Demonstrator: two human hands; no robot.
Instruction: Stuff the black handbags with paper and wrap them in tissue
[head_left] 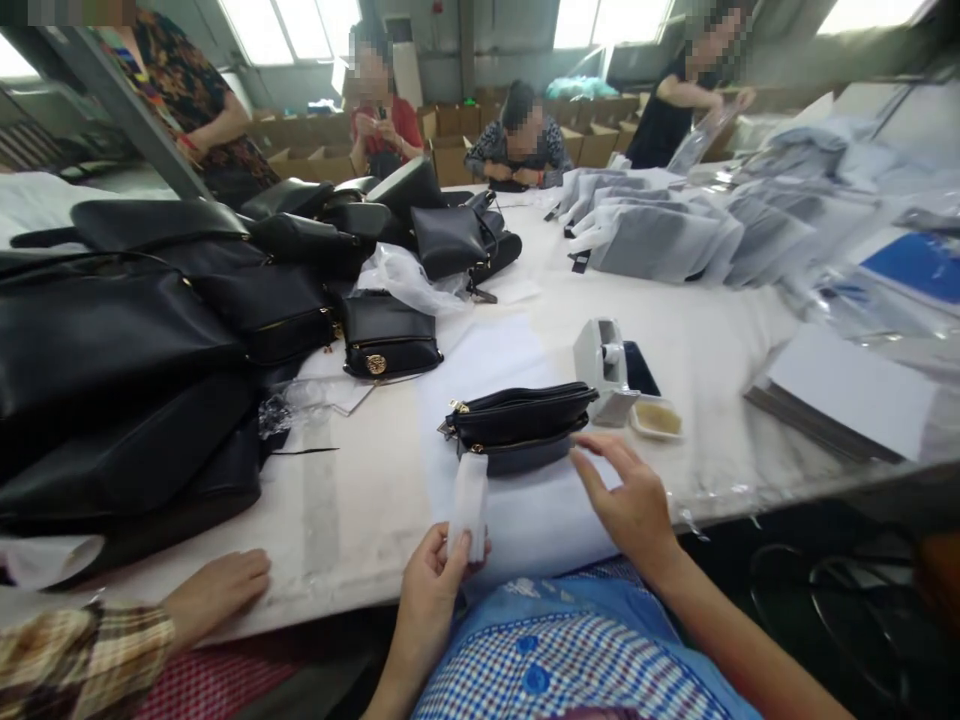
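A small black zippered bag (525,425) stands upright on white paper in front of me, its gold zipper pulls at the left end. My left hand (442,565) is closed around a narrow white folded strip (470,505), which could be paper or foam. The strip's upper end overlaps the bag's lower left edge in view; I cannot tell whether they touch. At the bag's lower right corner is my right hand (626,495), fingers apart and holding nothing. Its fingertips come close to the bag, and contact is unclear.
Black bags (112,330) are piled at left, with another small bag (394,335) beside them. A tape dispenser (604,370) and a small yellowish dish (657,418) sit at right, near a paper stack (847,385). Wrapped bags (660,235) lie behind. A co-worker's hand (221,590) rests at left.
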